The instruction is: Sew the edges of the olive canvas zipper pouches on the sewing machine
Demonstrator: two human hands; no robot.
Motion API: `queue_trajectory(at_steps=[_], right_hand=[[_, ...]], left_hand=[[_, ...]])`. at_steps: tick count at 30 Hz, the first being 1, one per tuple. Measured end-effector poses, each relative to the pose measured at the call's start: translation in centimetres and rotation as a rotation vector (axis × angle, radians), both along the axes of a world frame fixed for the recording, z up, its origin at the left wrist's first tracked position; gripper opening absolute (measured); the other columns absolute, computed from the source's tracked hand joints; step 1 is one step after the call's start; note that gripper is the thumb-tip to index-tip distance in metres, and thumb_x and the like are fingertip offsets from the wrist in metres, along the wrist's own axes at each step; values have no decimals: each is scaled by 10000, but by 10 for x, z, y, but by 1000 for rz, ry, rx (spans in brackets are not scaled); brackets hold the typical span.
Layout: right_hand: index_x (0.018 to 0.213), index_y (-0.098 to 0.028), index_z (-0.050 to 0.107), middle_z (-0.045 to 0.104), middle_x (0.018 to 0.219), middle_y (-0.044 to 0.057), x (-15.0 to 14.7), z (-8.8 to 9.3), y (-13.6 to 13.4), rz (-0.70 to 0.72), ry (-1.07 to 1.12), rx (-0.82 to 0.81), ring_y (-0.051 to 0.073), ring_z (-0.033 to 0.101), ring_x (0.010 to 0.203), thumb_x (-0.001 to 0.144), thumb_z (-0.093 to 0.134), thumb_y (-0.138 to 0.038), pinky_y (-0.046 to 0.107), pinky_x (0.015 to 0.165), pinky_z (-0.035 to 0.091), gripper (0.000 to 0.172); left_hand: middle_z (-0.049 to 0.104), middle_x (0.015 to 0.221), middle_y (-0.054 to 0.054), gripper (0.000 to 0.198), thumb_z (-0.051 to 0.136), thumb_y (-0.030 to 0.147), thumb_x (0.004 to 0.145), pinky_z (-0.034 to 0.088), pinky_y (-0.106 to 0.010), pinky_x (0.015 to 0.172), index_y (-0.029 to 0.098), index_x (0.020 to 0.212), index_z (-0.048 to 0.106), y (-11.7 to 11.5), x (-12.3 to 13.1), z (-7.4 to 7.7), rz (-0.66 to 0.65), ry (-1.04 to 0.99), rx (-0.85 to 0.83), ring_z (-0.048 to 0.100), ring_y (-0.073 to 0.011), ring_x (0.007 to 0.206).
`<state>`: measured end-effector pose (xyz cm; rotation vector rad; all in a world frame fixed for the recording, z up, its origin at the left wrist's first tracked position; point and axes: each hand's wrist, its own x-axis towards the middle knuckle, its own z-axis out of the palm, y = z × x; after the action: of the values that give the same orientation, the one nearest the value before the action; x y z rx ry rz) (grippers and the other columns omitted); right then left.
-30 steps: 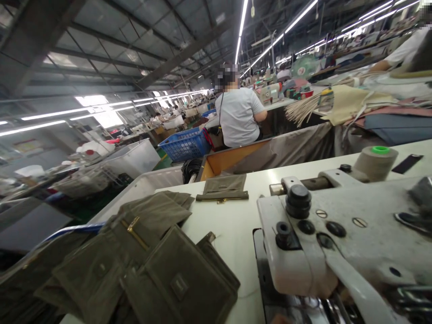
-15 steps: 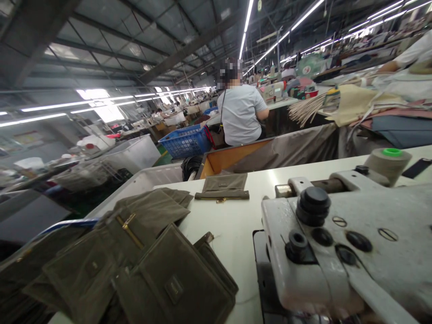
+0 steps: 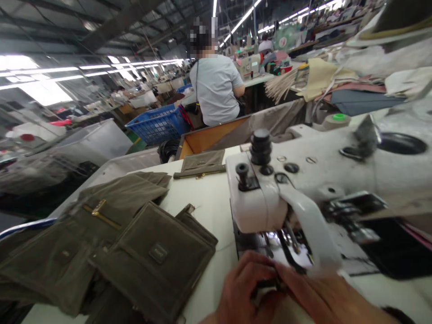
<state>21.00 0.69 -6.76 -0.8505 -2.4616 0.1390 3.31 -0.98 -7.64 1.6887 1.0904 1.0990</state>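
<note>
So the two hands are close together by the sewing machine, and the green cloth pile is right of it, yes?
No, the head view shows the green cloth pile left of the sewing machine. The left hand and right hand are close together by the machine.

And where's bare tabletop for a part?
Mainly the tabletop strip between the olive pile and sewing machine, ending at the flat zippered piece. Smaller patch: between right hand and dark object. Crowded: under the pile, and close before the machine, where left hand meets right.

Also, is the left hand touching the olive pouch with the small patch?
Apart: the head view shows a strip of pale tabletop between the left hand and the olive pouch.
</note>
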Motion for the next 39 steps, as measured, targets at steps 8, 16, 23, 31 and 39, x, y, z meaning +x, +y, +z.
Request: queue_trajectory(at_steps=[8, 16, 23, 31, 39], right_hand=[[1056, -130, 409, 629, 864, 72, -6, 6, 8, 3, 178, -130, 150, 604, 734, 851, 399, -112, 260, 624, 496, 206], [921, -150, 475, 623, 793, 48, -4, 8, 10, -40, 190, -254, 153, 600, 660, 825, 451, -134, 263, 569, 469, 100], [887, -145, 480, 614, 740, 44, -4, 10, 11, -52, 181, -192, 146, 589, 605, 848, 421, -162, 250, 526, 437, 73], [905, -134, 491, 627, 760, 62, -4, 10, 14, -19, 210, -136, 139, 595, 620, 880, 317, -155, 244, 545, 450, 178], [903, -133, 491, 612, 755, 53, -1, 8, 14, -7, 188, -209, 147, 580, 635, 851, 341, -118, 258, 563, 442, 159]], left_hand=[[527, 946, -50, 218, 527, 141, 778, 492, -235, 671, 213, 978, 578, 3, 2, 10, 81, -160, -97, 569, -147, 808], [550, 925, -44, 84, 588, 126, 728, 465, -243, 742, 179, 793, 595, 8, 3, 14, 95, -250, -157, 555, -154, 860], [613, 955, -54, 88, 625, 171, 713, 458, -279, 789, 172, 798, 601, 8, 1, 14, 108, -318, -216, 576, -178, 901], [611, 1016, -55, 105, 589, 161, 762, 450, -269, 773, 170, 863, 564, 9, 0, 9, 51, -510, -353, 576, -142, 849], [620, 1008, -55, 116, 640, 182, 729, 448, -241, 764, 174, 837, 600, 10, 2, 15, 32, -707, -478, 583, -126, 836]])
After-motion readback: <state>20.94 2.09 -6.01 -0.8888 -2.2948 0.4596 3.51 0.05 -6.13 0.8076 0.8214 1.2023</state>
